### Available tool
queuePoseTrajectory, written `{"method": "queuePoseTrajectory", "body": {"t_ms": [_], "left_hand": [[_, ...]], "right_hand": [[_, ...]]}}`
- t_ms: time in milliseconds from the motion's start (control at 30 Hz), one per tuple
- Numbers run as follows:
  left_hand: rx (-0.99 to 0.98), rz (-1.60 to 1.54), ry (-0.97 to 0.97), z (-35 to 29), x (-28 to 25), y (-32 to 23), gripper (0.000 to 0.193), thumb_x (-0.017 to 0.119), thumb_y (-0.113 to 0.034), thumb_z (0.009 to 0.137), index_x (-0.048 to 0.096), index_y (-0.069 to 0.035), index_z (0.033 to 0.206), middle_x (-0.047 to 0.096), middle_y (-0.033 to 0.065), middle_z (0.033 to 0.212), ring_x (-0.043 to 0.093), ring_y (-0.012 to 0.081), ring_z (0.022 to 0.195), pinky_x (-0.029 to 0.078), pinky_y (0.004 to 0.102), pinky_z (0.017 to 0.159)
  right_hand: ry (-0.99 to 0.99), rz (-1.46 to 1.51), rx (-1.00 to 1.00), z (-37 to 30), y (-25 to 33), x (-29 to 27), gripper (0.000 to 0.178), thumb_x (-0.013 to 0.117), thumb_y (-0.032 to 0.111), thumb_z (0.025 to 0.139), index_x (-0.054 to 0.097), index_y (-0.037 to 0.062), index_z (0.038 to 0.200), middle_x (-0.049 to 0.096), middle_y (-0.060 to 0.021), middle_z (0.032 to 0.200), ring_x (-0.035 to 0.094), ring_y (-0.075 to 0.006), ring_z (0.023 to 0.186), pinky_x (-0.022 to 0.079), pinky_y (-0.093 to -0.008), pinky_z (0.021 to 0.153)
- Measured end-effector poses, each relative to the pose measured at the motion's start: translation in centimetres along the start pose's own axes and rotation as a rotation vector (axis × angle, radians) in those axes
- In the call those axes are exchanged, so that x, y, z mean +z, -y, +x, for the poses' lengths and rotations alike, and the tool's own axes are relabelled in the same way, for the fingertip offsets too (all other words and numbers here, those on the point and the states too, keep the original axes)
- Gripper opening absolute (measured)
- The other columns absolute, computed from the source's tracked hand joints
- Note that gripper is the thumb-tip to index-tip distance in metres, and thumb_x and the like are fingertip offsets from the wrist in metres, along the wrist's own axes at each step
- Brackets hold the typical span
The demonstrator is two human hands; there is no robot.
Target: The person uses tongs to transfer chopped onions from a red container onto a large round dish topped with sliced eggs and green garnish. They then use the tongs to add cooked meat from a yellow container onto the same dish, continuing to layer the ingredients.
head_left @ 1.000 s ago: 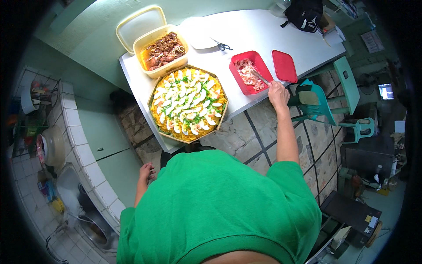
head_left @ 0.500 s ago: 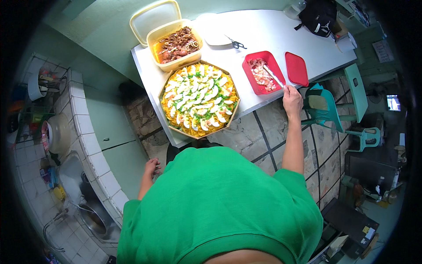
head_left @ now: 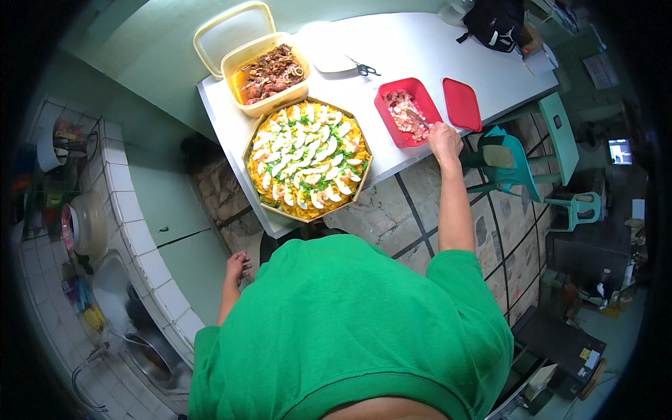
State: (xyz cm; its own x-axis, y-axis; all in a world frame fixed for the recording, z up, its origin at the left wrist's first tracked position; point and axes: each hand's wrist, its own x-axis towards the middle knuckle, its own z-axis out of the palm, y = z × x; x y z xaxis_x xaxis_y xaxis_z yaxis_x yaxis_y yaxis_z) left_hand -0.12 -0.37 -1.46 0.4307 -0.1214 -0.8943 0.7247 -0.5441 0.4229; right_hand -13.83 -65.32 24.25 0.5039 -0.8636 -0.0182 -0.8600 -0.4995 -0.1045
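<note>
My right hand [head_left: 445,143] is closed around the end of a slim metal utensil [head_left: 418,119], whose exact kind I cannot make out. Its far end reaches into pinkish-white chopped food [head_left: 400,105] inside a red rectangular container [head_left: 383,120]. My left hand [head_left: 238,267] hangs low beside my body, off the table, fingers loosely bent and apart with nothing in them. Between the hands sits an octagonal tray [head_left: 358,190] of yellow-orange noodles, topped with sliced egg [head_left: 302,155], chopped greens and what look like shrimp.
At the table's [head_left: 399,42] back left stands a cream container [head_left: 260,108] of dark meat, its lid [head_left: 234,42] propped against the wall. Scissors [head_left: 364,69] lie by a white plate [head_left: 332,61]. A red lid [head_left: 462,105] is near a teal chair [head_left: 514,164]. A tiled sink counter [head_left: 136,231] runs left.
My right hand has moved forward over the red container's near edge, pushing the utensil deeper into the food. The view has shifted slightly. My left hand stays low, its fingers a little more apart.
</note>
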Motion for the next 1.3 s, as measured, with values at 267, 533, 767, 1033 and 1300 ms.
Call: {"method": "queuePoseTrajectory", "body": {"t_ms": [267, 533, 767, 1033, 1300], "left_hand": [[-0.094, 0.096, -0.040, -1.1, -0.3, 2.8, 0.028, 0.057, -0.036, 0.096, 0.059, -0.020, 0.118, 0.062, -0.0014, 0.098, 0.062, 0.0169, 0.079, 0.048, 0.0368, 0.062], [-0.053, 0.071, -0.011, -0.1, 0.2, 1.2, 0.026, 0.057, -0.035, 0.096, 0.060, -0.021, 0.117, 0.063, -0.0019, 0.098, 0.062, 0.0162, 0.078, 0.048, 0.0358, 0.063], [-0.042, -0.003, -0.038, 0.2, 0.3, -0.6, 0.025, 0.055, -0.033, 0.097, 0.060, -0.021, 0.118, 0.063, -0.0022, 0.098, 0.062, 0.0155, 0.078, 0.047, 0.0357, 0.064], [-0.006, 0.080, -0.008, 1.7, -1.0, 3.6, 0.026, 0.055, -0.032, 0.097, 0.060, -0.017, 0.118, 0.063, 0.0014, 0.097, 0.062, 0.0199, 0.076, 0.049, 0.0377, 0.062], [0.038, 0.079, 0.001, 1.3, -0.8, 3.0, 0.030, 0.057, -0.034, 0.096, 0.059, -0.016, 0.120, 0.064, 0.0026, 0.100, 0.063, 0.0196, 0.078, 0.049, 0.0375, 0.061]], "right_hand": [[-0.219, 0.280, -0.095, -2.7, -2.6, -1.4, 0.032, 0.055, 0.034, 0.095, 0.070, 0.0068, 0.100, 0.069, -0.0165, 0.088, 0.066, -0.0380, 0.080, 0.050, -0.0456, 0.071], [0.067, 0.642, -0.384, -9.3, 4.2, 2.1, 0.022, 0.058, 0.024, 0.093, 0.071, 0.0076, 0.099, 0.068, -0.0122, 0.086, 0.066, -0.0296, 0.079, 0.051, -0.0381, 0.072], [0.024, 0.445, -0.426, -10.1, 5.2, 2.0, 0.024, 0.057, 0.027, 0.093, 0.069, 0.0071, 0.096, 0.067, -0.0143, 0.089, 0.065, -0.0329, 0.084, 0.050, -0.0407, 0.073], [-0.203, 0.300, -0.161, -2.8, -4.2, -2.2, 0.032, 0.054, 0.033, 0.094, 0.070, 0.0065, 0.100, 0.068, -0.0180, 0.097, 0.064, -0.0383, 0.094, 0.050, -0.0470, 0.080], [-0.034, -0.143, -0.098, -0.8, -5.2, -3.1, 0.026, 0.059, 0.029, 0.089, 0.071, 0.0064, 0.090, 0.069, -0.0208, 0.095, 0.066, -0.0401, 0.092, 0.051, -0.0501, 0.081]]}}
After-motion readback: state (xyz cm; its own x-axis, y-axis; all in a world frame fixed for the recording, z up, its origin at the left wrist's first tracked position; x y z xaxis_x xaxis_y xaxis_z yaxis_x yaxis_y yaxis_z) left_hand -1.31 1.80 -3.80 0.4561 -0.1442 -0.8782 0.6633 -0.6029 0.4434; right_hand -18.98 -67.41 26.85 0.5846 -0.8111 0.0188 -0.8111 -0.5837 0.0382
